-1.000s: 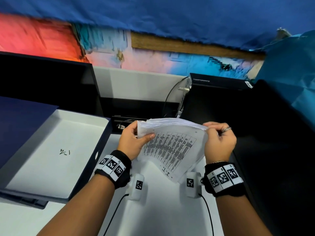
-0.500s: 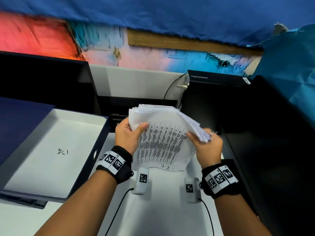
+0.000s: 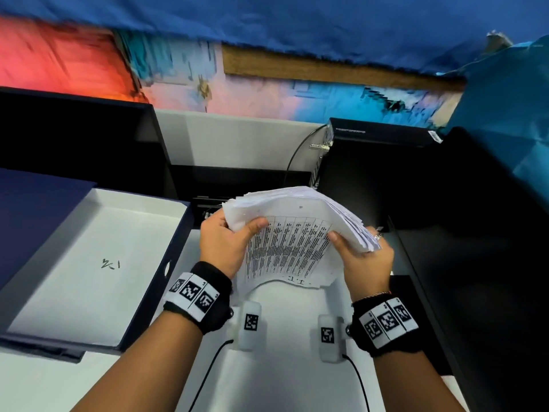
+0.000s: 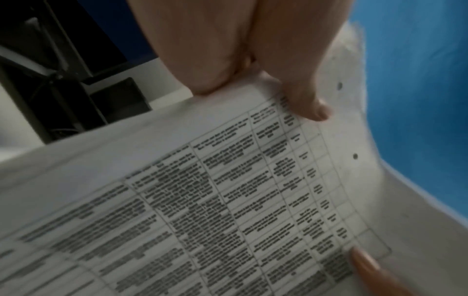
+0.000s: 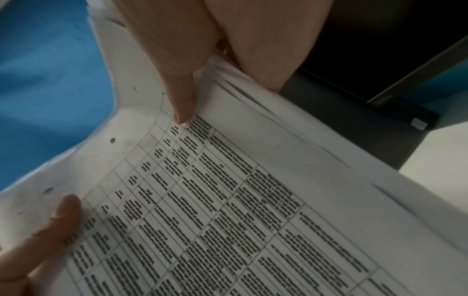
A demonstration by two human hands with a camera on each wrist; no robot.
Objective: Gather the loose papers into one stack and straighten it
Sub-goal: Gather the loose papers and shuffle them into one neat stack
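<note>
A thick stack of white papers [image 3: 292, 233], its front sheet printed with a table, is held up above the white table [image 3: 282, 367]. My left hand [image 3: 225, 245] grips the stack's left edge with its thumb on the front sheet. My right hand [image 3: 361, 257] grips the right edge, thumb on the front too. The sheets bow, and their edges fan out unevenly at the upper right. In the left wrist view the printed stack [image 4: 228, 200] fills the frame under my left hand's thumb. The right wrist view shows the stack [image 5: 240, 200] pinched the same way.
An open dark blue box [image 3: 166, 281] with a white inside lies to the left. Black equipment [image 3: 416, 203] stands to the right and behind, with a cable [image 3: 294, 156] at the back. Two small white marker blocks [image 3: 251, 325] sit on the table below my wrists.
The stack has been raised and turned more upright. My right hand has slid from the top right corner down to the right edge. The sheets now fan out at the upper right.
</note>
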